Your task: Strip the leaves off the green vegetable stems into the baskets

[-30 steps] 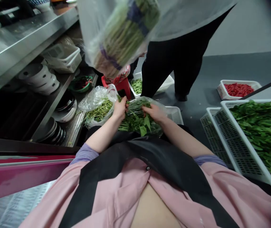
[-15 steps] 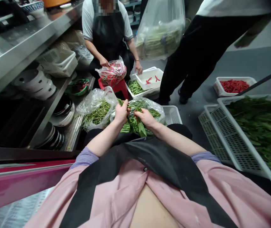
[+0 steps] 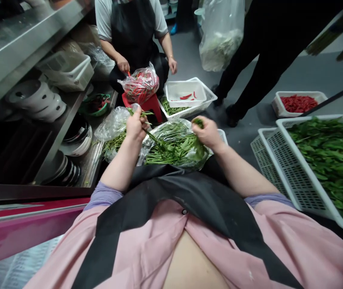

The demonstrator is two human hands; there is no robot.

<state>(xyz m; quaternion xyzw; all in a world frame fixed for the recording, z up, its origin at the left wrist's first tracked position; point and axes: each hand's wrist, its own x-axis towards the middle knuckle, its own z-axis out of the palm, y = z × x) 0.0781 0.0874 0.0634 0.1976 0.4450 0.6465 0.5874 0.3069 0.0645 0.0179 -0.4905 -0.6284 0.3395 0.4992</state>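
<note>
The left hand (image 3: pixel 135 127) has its thumb and fingers pressed together, pinching a few green stems (image 3: pixel 146 113); the right hand (image 3: pixel 209 133), well apart from it, has its fingers curled closed on a small bunch of green leaves (image 3: pixel 199 122); both hands are raised above an open plastic bag (image 3: pixel 179 127) of leafy greens (image 3: pixel 171 151), which lies just in front of the black apron (image 3: pixel 189 188); a second clear bag (image 3: pixel 111 123), holding thin green stalks (image 3: pixel 114 145), is beside it on the left.

Beyond the bags, a co-worker (image 3: pixel 133 30) in a dark apron has one hand at a clear bag of red chillies (image 3: pixel 140 85) on a red stool (image 3: pixel 152 106); next to that, a white tray (image 3: pixel 185 89) with a few red chillies in it sits over a white basket (image 3: pixel 209 95) with long green pods (image 3: pixel 171 108); at the right, a large white basket (image 3: pixel 306 170) is heaped with loose green leaves (image 3: pixel 333 160), with a white container (image 3: pixel 277 105) of red chillies behind it; a metal shelf (image 3: pixel 35 38) with stacked bowls (image 3: pixel 35 100) below stands at the left.
</note>
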